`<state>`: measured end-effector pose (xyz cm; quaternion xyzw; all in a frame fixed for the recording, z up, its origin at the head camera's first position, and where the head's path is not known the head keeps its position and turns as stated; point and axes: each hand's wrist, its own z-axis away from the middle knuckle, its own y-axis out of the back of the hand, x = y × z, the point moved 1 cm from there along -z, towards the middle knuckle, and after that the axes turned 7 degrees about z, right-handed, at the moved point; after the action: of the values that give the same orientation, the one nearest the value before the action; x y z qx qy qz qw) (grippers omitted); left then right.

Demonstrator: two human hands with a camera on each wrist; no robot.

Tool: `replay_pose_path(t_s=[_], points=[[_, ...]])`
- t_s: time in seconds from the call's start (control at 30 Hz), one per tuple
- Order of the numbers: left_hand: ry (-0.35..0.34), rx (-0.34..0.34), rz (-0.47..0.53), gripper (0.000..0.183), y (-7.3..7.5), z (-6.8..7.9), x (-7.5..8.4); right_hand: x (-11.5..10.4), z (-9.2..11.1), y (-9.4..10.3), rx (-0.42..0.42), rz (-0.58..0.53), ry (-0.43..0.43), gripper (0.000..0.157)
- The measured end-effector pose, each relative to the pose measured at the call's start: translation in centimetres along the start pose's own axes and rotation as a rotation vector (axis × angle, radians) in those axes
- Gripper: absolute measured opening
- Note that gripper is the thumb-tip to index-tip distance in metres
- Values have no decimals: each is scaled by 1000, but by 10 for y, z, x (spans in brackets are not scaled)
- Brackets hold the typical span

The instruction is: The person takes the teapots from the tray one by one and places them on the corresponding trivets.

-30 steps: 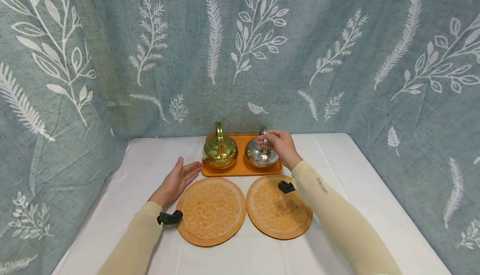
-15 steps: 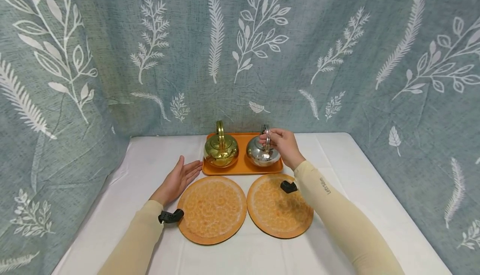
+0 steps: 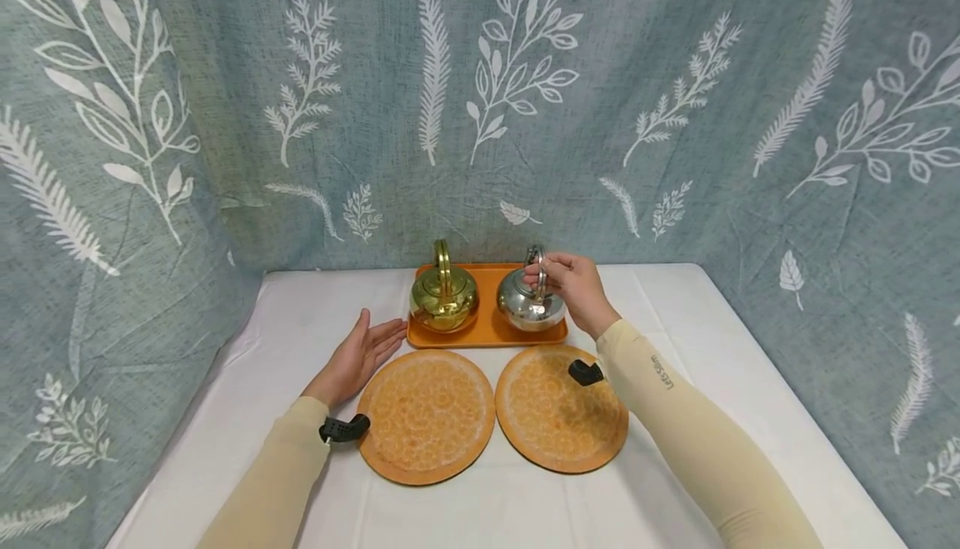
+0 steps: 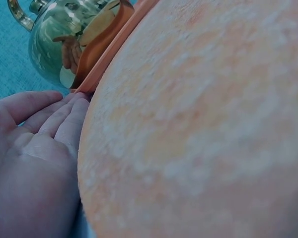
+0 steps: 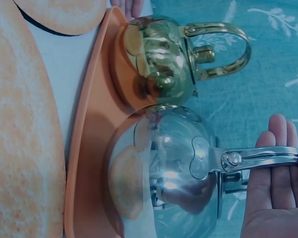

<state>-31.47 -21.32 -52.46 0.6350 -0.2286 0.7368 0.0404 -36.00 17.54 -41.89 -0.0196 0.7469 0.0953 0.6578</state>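
A silver kettle stands at the right end of an orange tray. My right hand holds its upright handle; in the right wrist view the fingers pass through the handle, and the thumb is mostly cut off. At the tray's left end sits a gold kettle, its handle also up, with no hand on it. My left hand lies with straight fingers beside the tray's left front corner. In the left wrist view its fingertips appear to touch the tray's edge.
Two round flatbread-patterned mats, the left mat and the right mat, lie side by side in front of the tray. A white cloth covers the table. Blue-green leaf-print curtains stand behind and at both sides.
The silver kettle and my right hand have shifted slightly right relative to the tray. My left hand stays in place; the whole head view has drifted a little.
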Motion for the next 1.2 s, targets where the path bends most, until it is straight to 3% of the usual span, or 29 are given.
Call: replay_pose_path(t_s=[0.2, 1.2], points=[[12, 7, 6, 109, 2, -1, -1, -1, 0, 1, -4, -2, -1, 32], [19, 3, 18, 108, -1, 1, 2, -13, 15, 0, -13, -15, 7, 39]])
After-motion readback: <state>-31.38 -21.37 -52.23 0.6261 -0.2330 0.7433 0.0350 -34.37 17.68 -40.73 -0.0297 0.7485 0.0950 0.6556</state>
